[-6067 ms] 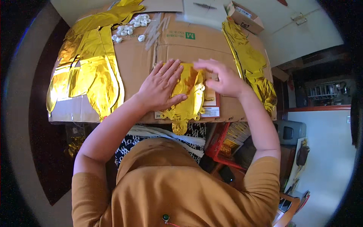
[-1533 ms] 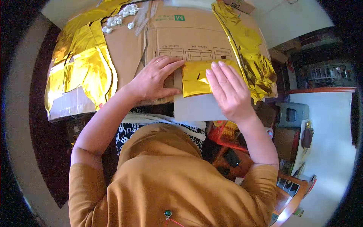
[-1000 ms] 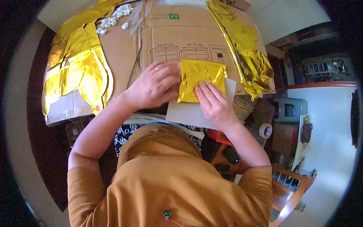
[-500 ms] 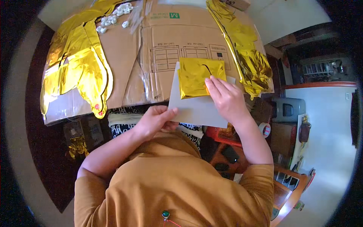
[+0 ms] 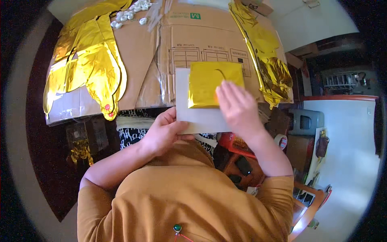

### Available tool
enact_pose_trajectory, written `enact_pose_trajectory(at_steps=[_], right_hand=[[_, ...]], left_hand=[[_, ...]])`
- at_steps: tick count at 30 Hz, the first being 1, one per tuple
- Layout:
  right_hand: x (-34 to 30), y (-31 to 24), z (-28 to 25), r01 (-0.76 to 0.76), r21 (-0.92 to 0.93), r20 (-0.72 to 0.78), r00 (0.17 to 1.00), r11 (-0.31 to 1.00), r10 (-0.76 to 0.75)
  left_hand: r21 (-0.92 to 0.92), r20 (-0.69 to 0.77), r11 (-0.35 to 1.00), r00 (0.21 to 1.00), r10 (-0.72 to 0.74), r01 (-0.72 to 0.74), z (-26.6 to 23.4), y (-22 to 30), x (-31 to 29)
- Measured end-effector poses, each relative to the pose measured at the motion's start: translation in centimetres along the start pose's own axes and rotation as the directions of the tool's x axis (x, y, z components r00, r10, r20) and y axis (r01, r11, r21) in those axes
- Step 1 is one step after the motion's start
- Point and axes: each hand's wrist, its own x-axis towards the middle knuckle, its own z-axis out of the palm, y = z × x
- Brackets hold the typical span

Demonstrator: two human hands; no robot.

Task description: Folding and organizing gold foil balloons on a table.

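A folded gold foil balloon (image 5: 209,82) lies as a flat packet on a pale grey card (image 5: 183,92), above the near edge of the cardboard. My left hand (image 5: 166,131) grips the card's lower left corner, thumb on top and fingers beneath. The fingers of my right hand (image 5: 238,107) are stretched out and lie on the packet's lower right part, slightly blurred. My right thumb is mostly hidden. A dark curved line shows on the foil above my right fingertips.
Flattened cardboard (image 5: 141,76) covers the table. Large gold foil balloons (image 5: 94,60) lie at its left, with another foil pile (image 5: 270,60) at its right. Small white coils (image 5: 131,14) sit at the far left. A phone (image 5: 244,165) rests on a wooden chair below right.
The card has turned straighter and shifted slightly left. My right hand has moved a little down over the foil, its fingers flatter. My left hand still holds the card.
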Motion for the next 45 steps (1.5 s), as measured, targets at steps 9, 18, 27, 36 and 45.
enact_pose_trajectory(at_steps=[9,18,27,36,45], right_hand=[[-1.7,-0.9,-0.9,-0.108,0.262,0.197,0.979,0.959,0.057],[-9.7,-1.8,-1.6,-0.617,0.743,0.591,0.423,-0.259,0.686],[-1.9,-2.2,-7.3,-0.101,0.975,0.22,0.598,-0.2,0.771],[-1.1,-0.4,4.4,-0.432,0.836,0.544,0.561,-0.34,0.625],[0.8,1.2,3.4,-0.827,0.461,0.398,0.516,0.321,0.758]], left_hand=[[0.186,-0.031,0.977,0.994,-0.1,0.104,-1.2,-0.2,3.0],[0.37,0.145,0.925,0.989,0.028,-0.081,-1.3,0.6,0.3],[0.511,0.291,0.673,0.845,0.449,-0.534,1.4,6.6,-4.6],[0.699,-0.221,0.711,0.969,0.11,0.079,-3.2,5.8,0.5],[0.956,0.289,-0.216,0.773,0.565,-0.2,-3.7,10.1,1.4]])
